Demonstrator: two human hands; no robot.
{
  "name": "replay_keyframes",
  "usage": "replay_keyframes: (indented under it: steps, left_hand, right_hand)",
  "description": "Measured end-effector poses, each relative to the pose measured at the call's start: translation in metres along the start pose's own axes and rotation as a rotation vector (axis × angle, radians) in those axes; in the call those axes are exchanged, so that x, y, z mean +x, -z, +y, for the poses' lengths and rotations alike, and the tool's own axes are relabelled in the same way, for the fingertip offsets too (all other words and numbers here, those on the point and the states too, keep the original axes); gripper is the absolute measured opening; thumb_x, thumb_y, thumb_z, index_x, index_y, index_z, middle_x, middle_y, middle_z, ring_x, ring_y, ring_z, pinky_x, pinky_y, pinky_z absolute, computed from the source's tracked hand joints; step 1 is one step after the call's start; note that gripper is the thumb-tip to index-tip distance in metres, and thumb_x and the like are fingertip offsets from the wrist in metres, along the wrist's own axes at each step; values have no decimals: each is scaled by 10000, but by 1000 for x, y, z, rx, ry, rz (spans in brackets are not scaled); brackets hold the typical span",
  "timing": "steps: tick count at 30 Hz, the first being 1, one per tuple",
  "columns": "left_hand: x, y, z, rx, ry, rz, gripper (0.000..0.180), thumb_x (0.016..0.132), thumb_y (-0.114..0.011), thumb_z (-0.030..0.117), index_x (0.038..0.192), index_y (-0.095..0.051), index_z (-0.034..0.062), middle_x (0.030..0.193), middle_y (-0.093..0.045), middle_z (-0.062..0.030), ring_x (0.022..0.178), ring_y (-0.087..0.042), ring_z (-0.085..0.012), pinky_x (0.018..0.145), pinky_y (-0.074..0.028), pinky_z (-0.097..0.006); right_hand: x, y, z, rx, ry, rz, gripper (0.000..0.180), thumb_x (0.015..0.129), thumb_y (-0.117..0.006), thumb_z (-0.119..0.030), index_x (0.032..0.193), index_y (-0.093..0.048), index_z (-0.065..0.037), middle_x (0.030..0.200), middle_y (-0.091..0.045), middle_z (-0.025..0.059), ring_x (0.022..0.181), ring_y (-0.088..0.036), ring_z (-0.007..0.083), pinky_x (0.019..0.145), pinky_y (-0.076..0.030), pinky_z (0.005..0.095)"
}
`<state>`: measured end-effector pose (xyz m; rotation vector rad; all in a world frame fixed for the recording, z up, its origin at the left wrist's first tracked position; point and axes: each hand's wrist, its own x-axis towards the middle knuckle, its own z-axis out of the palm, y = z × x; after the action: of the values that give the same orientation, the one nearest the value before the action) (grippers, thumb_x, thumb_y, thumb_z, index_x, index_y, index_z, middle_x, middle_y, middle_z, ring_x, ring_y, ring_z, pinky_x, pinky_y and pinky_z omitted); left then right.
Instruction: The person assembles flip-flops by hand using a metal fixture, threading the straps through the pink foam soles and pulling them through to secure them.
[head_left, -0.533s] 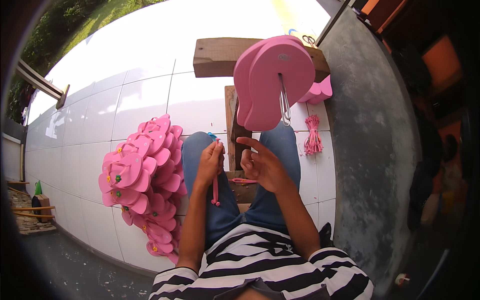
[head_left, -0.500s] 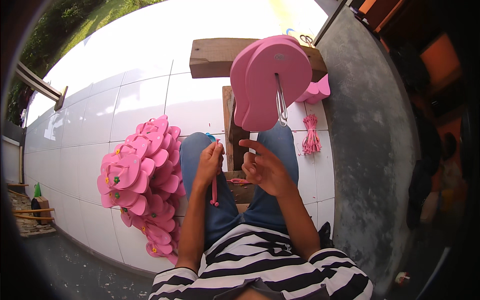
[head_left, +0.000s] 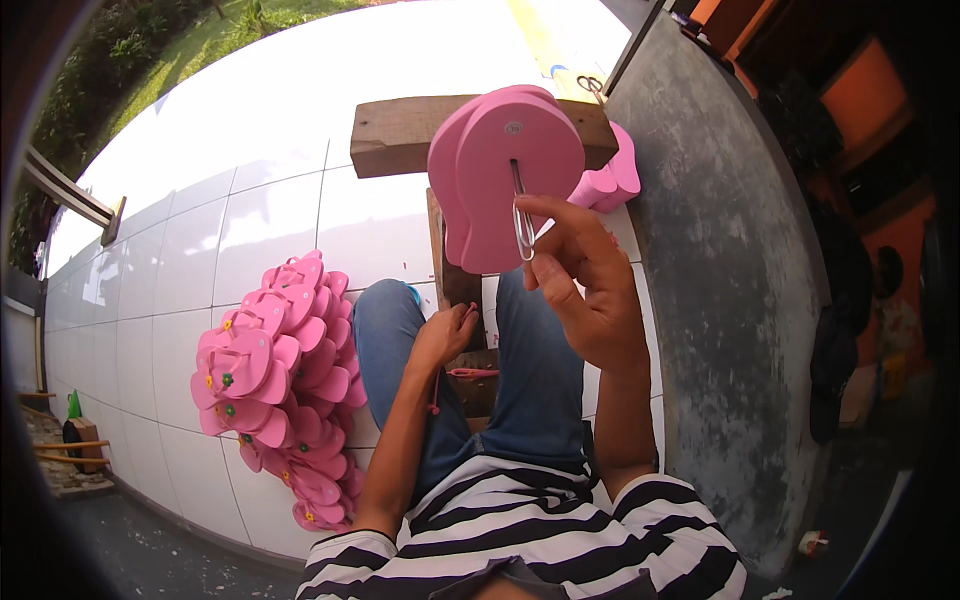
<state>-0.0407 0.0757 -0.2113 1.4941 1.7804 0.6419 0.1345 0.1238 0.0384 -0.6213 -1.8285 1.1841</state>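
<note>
Raised since before, right hand [head_left: 590,290] pinches wire tool [head_left: 522,215] through pink sole [head_left: 505,180]; left hand [head_left: 445,335] clamps strap [head_left: 437,385]. Sandal pile [head_left: 275,380] lies left.

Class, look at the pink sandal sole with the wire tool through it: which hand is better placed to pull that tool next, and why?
Probably the right hand: its fingers already pinch the metal wire tool threaded through the pink sole. The left hand rests low at the knee, holding a pink strap.

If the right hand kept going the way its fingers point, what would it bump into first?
Probably the pink sandal sole: the right hand already pinches a metal wire tool poking through the sole's hole, fingers aimed up at it. Depth is hard to judge.
</note>
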Motion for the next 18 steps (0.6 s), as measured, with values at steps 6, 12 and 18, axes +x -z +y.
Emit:
replay_keyframes:
  steps: [6, 12, 18]
  left_hand:
    - [2, -4, -3, 25, 2, -16, 409, 966, -528, 372, 1038, -637, -15, 872, -662, -284, 863, -637, -473, 724, -485, -520]
    - [5, -8, -1, -23, -16, 13, 387, 965, -515, 375, 955, -637, 8, 869, -666, -274, 866, -634, -475, 734, -490, -541]
    - [14, -23, -13, -44, -32, -22, 383, 959, -522, 372, 932, -645, 10, 846, -660, -280, 848, -632, -479, 723, -487, -550]
  right_hand:
    - [7, 2, -5, -293, 162, 112, 419, 885, -511, 23, 1295, -581, -23, 697, -602, 27, 563, -538, 65, 526, -414, 213]
    - [10, 6, 11, -362, 326, 72, 381, 867, -562, 32, 1227, -654, -53, 702, -646, 64, 516, -521, 114, 501, -422, 264]
    - [2, -2, 17, -151, 304, -14, 373, 872, -518, 26, 1227, -628, -9, 597, -576, 19, 497, -507, 69, 471, -388, 226]
